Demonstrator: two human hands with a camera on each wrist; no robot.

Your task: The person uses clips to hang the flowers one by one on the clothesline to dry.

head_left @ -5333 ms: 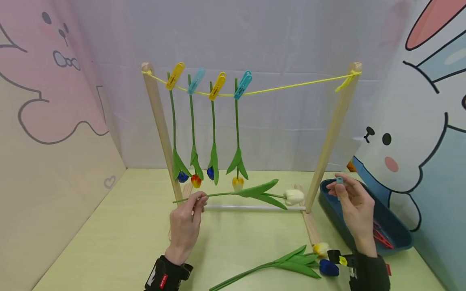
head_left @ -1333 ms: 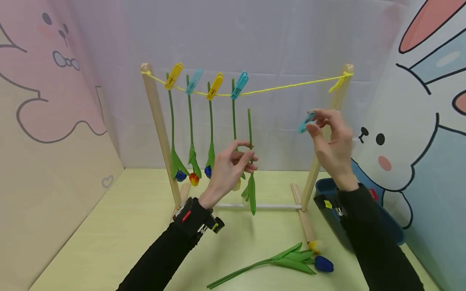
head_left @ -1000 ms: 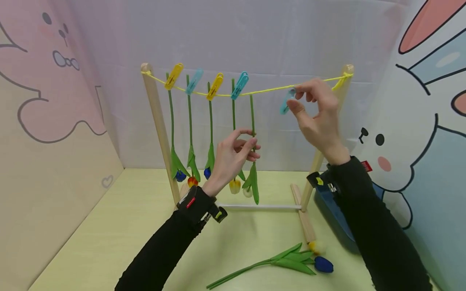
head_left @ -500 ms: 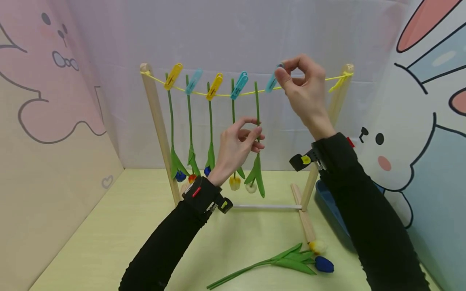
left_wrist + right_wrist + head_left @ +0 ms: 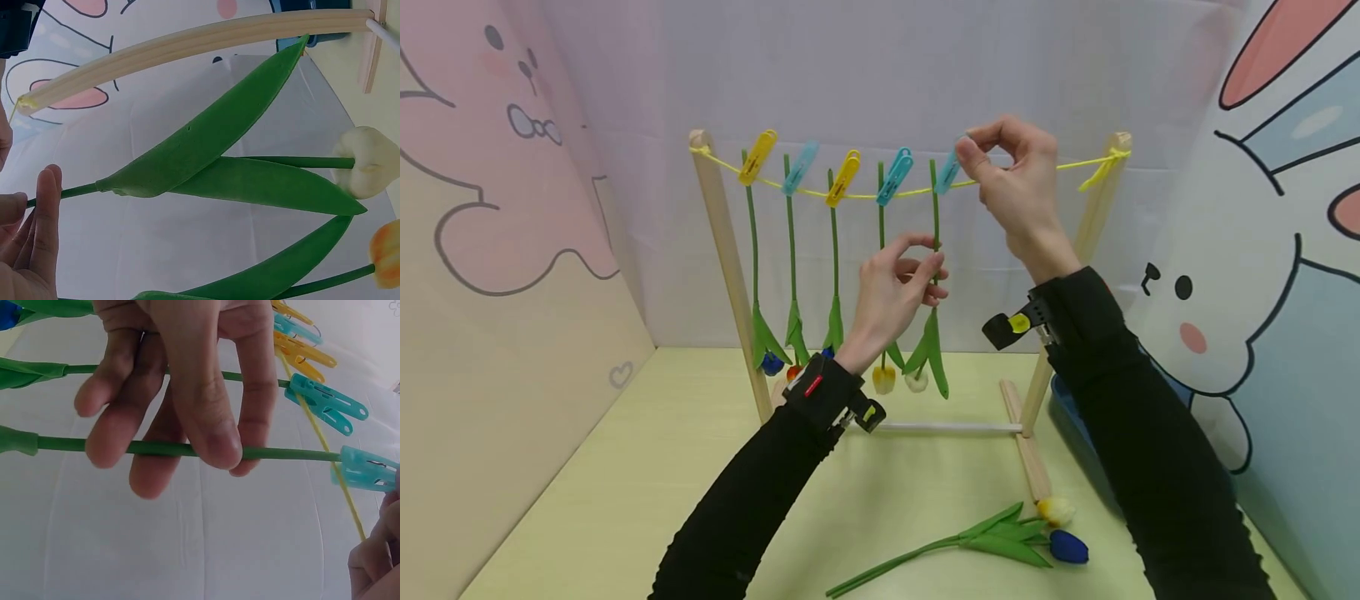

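Observation:
My left hand (image 5: 891, 292) pinches the green stem of a white artificial tulip (image 5: 372, 164), which hangs flower down. The stem's upper end rises past the yellow string (image 5: 1026, 175). With thumb and fingers my right hand (image 5: 1018, 187) grips a light-blue clothespin (image 5: 948, 172) from above. In the right wrist view the clothespin's jaws stand at the string and the stem's end. To the left, several tulips hang head down from the string, held by a yellow clothespin (image 5: 843, 178), a blue clothespin (image 5: 894, 176) and others.
The string runs between two wooden posts (image 5: 730, 279). In front on the table lie a blue tulip (image 5: 1068, 547) and a yellow-white tulip (image 5: 1056, 511), stems to the left. A dark-blue basket (image 5: 1078, 433) stands at the right, partly behind my right sleeve.
My left hand has picked up the white tulip's stem end to the string and turned it upside down. My right hand has carried the clothespin from the basket up and left to the string.

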